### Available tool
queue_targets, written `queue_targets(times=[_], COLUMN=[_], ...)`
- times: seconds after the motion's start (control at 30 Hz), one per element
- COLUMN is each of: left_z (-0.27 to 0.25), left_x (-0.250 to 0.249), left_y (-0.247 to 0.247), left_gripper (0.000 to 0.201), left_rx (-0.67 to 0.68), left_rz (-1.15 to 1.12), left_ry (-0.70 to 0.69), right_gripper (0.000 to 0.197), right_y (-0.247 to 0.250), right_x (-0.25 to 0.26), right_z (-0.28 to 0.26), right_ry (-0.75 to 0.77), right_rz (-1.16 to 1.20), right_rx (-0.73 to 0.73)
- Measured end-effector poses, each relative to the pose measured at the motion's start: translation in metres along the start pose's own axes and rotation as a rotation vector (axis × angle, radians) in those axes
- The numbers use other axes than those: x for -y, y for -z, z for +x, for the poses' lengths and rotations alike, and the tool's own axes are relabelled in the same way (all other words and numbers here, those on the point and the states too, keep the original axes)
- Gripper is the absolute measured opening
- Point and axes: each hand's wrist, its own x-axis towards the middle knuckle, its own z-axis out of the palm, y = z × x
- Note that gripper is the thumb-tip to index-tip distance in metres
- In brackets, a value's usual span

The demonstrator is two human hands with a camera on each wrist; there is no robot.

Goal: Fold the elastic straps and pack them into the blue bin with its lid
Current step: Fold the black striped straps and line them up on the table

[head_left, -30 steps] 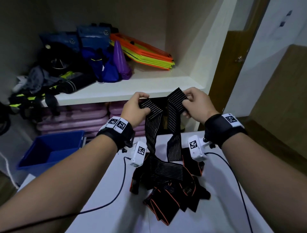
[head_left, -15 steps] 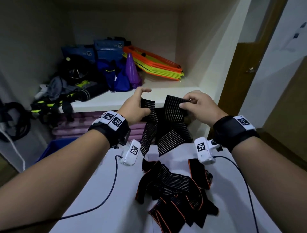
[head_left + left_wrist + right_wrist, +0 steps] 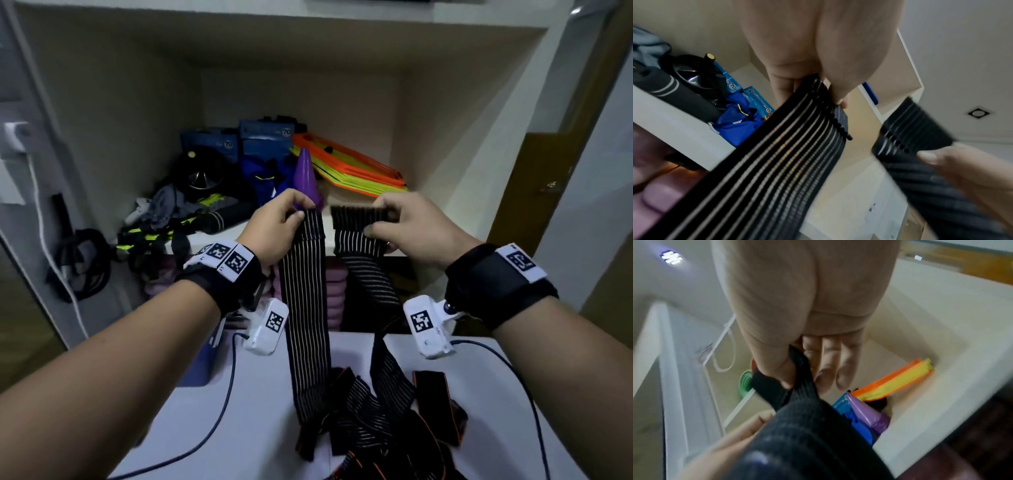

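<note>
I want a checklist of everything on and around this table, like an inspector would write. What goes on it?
Surface: white table, bare at left.
Job's things: striped strap held up by both ends, its middle hanging into the strap pile; blue bin barely visible past the table's left edge; lid not seen.
Clutter: nothing seen on the table.
Hands: left hand pinches one end, right hand the other.
Cables: dark wrist-camera cable crosses the table.
Surroundings: shelf with purple cone, orange-yellow hurdles.

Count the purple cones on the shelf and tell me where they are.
1: a purple cone stands upright on the white shelf, between the blue bags and the orange and yellow flat markers, just behind the left hand. It may be a nested stack; others could be hidden.
</note>
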Motion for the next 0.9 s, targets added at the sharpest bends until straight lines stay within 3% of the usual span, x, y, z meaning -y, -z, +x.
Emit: queue_targets(times=[0.17,0.3,0.43,0.6,0.77,0.9], left_z=[-0.005,-0.009,-0.014,-0.016,-0.019,-0.034], left_x=[-0.026,-0.036,-0.038,-0.038,-0.038,-0.018], left_y=[0.01,0.014,0.013,0.003,0.0,-0.021], left_gripper=[0.04,0.044,0.026,0.026,0.03,0.025], left_rx=[0.071,0.049,0.032,-0.015,-0.019,0.007], left_rz=[-0.339,-0.653,-0.897,-1.004,-1.065,-0.769], left_ry=[0.08,0.101,0.182,0.185,0.098,0.03], right_gripper=[0.012,0.006,0.03,0.014,0.018,0.024], right_y=[-0.013,-0.019,-0.02,-0.027,-0.031,-0.027], right_x=[0.021,0.023,0.022,0.025,0.022,0.019], right_z=[-0.001,0.001,0.005,0.01,0.023,0.031], right_ry=[-0.019,-0.019,-0.018,0.022,0.057,0.064], right_rz=[0.14,0.256,0.346,0.244,0.221,0.302], right_rx=[0.134,0.047,-0.109,-0.068,-0.085,-0.141])
